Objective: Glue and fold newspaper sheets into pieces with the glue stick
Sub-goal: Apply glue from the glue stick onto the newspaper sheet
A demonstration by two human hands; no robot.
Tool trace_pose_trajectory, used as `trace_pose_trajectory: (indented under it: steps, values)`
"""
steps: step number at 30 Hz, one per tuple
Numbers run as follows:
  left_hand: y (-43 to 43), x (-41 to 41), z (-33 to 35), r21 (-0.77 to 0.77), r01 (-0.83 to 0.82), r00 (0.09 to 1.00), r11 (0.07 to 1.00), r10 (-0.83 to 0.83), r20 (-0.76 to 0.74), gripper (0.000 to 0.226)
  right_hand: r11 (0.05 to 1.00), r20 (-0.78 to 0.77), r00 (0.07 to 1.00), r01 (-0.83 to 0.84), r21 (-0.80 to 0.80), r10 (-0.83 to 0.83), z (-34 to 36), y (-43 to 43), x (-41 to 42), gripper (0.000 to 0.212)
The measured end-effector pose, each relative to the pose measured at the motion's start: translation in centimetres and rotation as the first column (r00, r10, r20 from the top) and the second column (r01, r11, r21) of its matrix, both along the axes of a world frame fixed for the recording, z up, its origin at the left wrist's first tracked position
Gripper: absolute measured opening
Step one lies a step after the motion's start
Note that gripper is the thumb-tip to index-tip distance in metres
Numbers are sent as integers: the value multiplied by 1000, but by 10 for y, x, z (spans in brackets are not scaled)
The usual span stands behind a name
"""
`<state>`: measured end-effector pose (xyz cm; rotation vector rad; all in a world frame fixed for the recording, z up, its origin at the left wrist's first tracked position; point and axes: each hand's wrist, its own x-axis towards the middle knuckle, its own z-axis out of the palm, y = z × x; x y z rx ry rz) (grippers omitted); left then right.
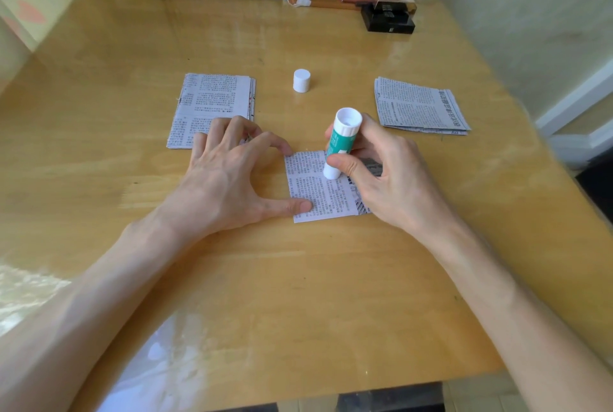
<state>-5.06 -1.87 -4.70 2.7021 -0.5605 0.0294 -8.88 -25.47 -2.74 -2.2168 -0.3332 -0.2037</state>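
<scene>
Currently right hand (381, 176) grips glue stick (341, 141), tip down on newspaper sheet (315, 194). Left hand (222, 179), fingers (272, 142) spread, pins its 9 o'clock edge against sliding.

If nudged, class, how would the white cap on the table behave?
The white cap looks small and plastic, so probably light. On the glossy table it may slide. Tipped onto its round side, it would likely roll.

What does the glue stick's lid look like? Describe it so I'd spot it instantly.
Look at the wooden table. Midway between the left newspaper stack and the right newspaper stack stands a small white cap. Unlike the flat printed papers, it is plain, round and upright, apart from the green glue stick in the right hand.
</scene>
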Motion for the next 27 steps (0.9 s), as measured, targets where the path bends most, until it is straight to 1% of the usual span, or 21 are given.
trace_pose_trajectory:
  steps: [9, 20, 27]
  values:
    - [1, 0, 1, -3, 3, 1000, 1000, -3, -7, 94, 997, -2, 998, 70, -15, -70, 2, -21, -5, 19]
    - [0, -1, 0, -11, 2, 1000, 1000, -2, -8, 92, 984, 17, 986, 169, -49, -169, 2, -38, -9, 29]
    - [1, 0, 0, -16, 6, 1000, 1000, -6, -2, 91, 978, 47, 983, 183, -103, -179, 0, -45, -9, 25]
